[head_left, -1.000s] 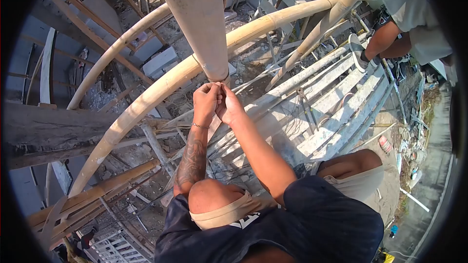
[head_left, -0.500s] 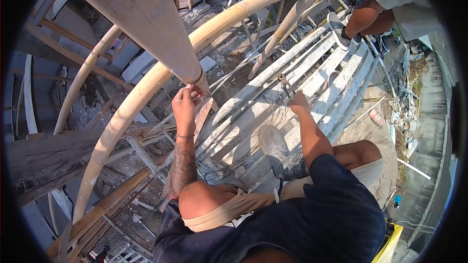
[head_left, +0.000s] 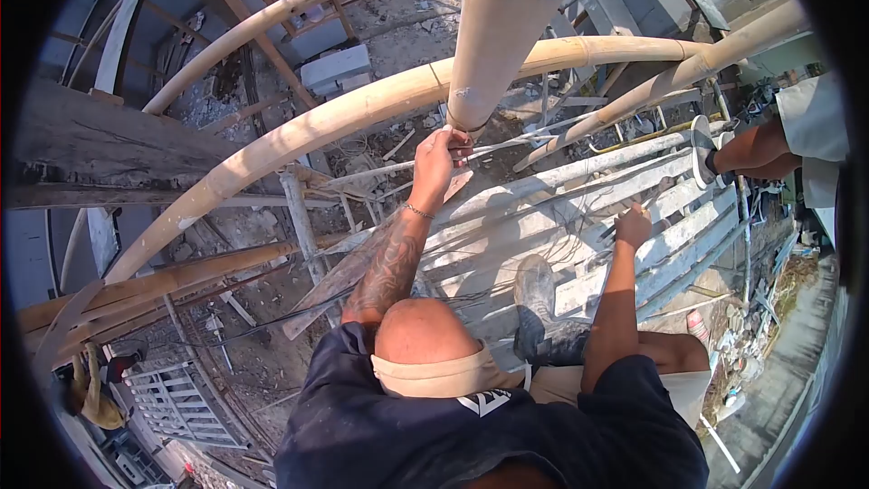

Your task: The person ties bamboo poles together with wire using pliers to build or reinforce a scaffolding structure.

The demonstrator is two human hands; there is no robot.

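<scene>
My left hand (head_left: 437, 163) is closed, its fingertips pinching at a thin wire (head_left: 458, 129) that loops around the lower part of a thick upright bamboo pole (head_left: 493, 32). Just beside that hand, a long curved bamboo pole (head_left: 362, 101) passes behind the upright one. Over the boards on the right, my right hand (head_left: 633, 225) is wrapped around pincers (head_left: 610, 232). Most of the tool is hard to make out now; its jaws showed more clearly earlier. Loose thin wires (head_left: 566, 237) lie under and around the right hand.
Long whitish boards (head_left: 665, 244) form a platform under my boot (head_left: 536, 294). Another person's legs (head_left: 756, 147) stand at its far right end. A second person (head_left: 95, 389) is low at left. Rubble and timber (head_left: 208, 263) lie below; a concrete strip (head_left: 787, 344) runs along the right.
My view has turned, so the poles and boards sit differently in it. The left hand stays at the pole's wire. The right hand still holds the pincers, now turned and lower relative to the boards.
</scene>
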